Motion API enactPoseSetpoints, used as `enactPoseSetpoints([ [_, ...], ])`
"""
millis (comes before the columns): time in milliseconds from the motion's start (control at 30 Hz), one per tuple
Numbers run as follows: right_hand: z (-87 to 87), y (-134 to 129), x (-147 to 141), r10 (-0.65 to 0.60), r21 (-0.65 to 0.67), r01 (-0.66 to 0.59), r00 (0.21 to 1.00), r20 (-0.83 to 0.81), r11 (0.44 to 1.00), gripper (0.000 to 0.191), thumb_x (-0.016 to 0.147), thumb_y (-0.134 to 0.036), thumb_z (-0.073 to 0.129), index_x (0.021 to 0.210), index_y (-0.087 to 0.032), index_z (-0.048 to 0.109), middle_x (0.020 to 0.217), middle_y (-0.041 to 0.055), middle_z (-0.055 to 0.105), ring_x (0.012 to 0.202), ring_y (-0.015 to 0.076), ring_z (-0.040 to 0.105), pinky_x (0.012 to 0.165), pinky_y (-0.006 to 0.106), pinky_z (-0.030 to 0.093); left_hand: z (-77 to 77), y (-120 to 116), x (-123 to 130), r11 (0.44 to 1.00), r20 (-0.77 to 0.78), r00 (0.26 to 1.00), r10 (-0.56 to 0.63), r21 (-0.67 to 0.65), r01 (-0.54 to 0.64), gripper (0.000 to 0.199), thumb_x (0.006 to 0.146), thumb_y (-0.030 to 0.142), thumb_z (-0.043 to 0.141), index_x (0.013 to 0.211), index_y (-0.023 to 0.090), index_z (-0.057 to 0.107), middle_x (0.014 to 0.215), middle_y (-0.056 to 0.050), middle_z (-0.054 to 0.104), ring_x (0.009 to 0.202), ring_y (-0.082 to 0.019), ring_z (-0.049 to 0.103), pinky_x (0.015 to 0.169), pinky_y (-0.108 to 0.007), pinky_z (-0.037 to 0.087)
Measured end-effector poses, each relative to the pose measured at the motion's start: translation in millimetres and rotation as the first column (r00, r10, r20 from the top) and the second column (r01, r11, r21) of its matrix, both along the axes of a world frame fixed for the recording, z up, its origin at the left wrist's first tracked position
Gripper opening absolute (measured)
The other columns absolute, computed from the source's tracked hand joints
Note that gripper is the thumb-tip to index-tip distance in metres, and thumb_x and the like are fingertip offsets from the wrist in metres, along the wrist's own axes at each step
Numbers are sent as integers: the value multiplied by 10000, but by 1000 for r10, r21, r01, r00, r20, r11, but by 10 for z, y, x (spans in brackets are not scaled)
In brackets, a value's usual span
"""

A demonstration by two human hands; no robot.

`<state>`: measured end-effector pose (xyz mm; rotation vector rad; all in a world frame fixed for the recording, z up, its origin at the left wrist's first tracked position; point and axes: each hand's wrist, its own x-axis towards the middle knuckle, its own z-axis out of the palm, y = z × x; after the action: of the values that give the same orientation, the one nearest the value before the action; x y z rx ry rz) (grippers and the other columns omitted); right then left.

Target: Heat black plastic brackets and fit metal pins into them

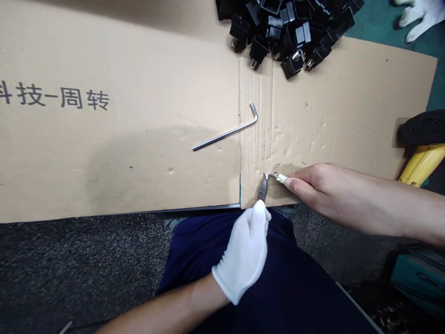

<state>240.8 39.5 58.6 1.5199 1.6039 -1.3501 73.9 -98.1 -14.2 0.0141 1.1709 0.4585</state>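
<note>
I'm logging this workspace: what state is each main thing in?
White-gloved left hand: closed around grey metal pliers
Bare right hand: pinching thin silver metal piece
Pliers: nose at that piece; grip unclear
Silver L-shaped hex key: lying flat, untouched
Black boxy plastic parts: heaped
Brown cardboard sheet: spread flat, creased
White upper-right glove: partly out of frame

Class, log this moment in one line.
left hand: gloved, holding pliers | right hand: bare, holding small metal piece | hex key: on cardboard | black parts: heaped beyond
</note>
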Motion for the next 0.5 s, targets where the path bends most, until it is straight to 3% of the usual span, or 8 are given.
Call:
enactPoseSetpoints([
  [133, -4, 3, -28, 77, -16, -76, 996, 46, 997, 625, 1023, -667, 280, 653, -213, 497, 622, 34, 608, 529, 154, 497, 531, 336, 377, 11, 24, -8, 996, -46, 998, -50, 70, 53, 533, 886, 717, 568, 847, 188, 615, 707, -2, 542, 585, -125, 420, 554, -270, 332],
  [500, -18, -12, -31, 98, 2, -98, 993, 64, 995, 621, 1030, -662, 259, 695, -220, 540, 669, 48, 676, 577, 190, 584, 587, 371, 416, 5, 35, -4, 994, 37, 999, -30, 108, 26, 514, 962, 672, 480, 835, 181, 565, 687, 31, 441, 546, -82, 297, 524, -249, 267],
])
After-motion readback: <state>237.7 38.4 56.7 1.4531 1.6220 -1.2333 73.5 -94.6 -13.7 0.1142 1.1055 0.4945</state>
